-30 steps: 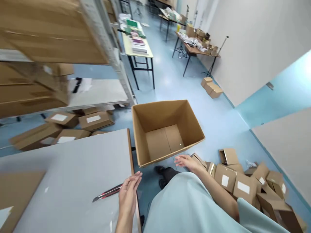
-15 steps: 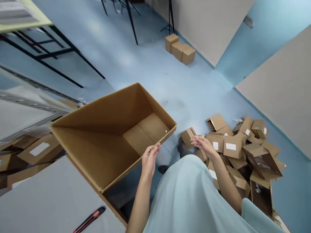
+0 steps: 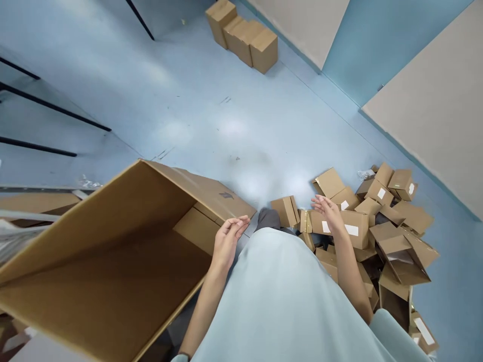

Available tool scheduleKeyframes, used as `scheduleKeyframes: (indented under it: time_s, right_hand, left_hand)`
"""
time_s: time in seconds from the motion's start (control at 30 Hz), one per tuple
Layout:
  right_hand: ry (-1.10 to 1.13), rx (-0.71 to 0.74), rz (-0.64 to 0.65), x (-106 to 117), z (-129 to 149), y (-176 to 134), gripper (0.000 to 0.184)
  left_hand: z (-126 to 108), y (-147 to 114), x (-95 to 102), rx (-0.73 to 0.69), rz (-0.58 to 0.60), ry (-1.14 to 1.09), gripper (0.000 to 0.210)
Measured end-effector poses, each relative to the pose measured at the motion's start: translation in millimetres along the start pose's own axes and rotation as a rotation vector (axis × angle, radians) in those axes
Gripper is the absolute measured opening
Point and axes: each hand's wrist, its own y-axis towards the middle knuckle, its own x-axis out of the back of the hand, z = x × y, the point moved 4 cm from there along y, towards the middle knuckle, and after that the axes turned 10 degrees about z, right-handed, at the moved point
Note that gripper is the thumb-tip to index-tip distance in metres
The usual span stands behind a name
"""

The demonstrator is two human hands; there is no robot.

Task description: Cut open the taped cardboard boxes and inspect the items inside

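A large open cardboard box (image 3: 94, 281) fills the lower left, its opening facing me and its inside bare. My left hand (image 3: 228, 239) hovers at the box's right-hand corner, fingers loosely stretched with the thumb near them; nothing shows in it. Whether it touches the rim I cannot tell. Over to the right, my right hand (image 3: 328, 213) hangs in the air with its fingers extended and holds nothing. Behind and below it lies a heap of small cardboard boxes (image 3: 356, 229), several with white labels, some with their flaps open.
Several brown boxes (image 3: 245, 37) stand in a row on the blue floor (image 3: 226, 120) near the wall. Dark table legs (image 3: 56, 108) reach in at left. A blue door (image 3: 385, 35) is at upper right. My foot (image 3: 268, 218) is beside the heap.
My view has tipped down and turned right, so the large box appears lower and farther left. Both hands keep nearly the same pose. The red-and-black cutter on the grey surface has left the view.
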Motion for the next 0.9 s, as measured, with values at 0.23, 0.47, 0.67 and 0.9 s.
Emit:
scheduleKeyframes:
  time_s: [0.23, 0.47, 0.67, 0.9]
  right_hand:
    - [0.061, 0.029, -0.066, -3, 59, 91, 0.062]
    - [0.056, 0.033, -0.171, -9, 174, 238, 0.064]
    - [0.034, 0.057, -0.216, -15, 271, 335, 0.064]
    - [0.057, 0.043, -0.321, 18, 304, 377, 0.064]
  left_hand:
    - [-51, 111, -65.2, 0.101, 0.083, 0.04, 0.049]
    - [-126, 268, -98.9, 0.171, 0.083, 0.038, 0.052]
    - [-193, 385, -98.9, 0.192, -0.019, 0.089, 0.056]
    - [-226, 460, -141.4, 0.27, 0.034, 0.22, 0.063]
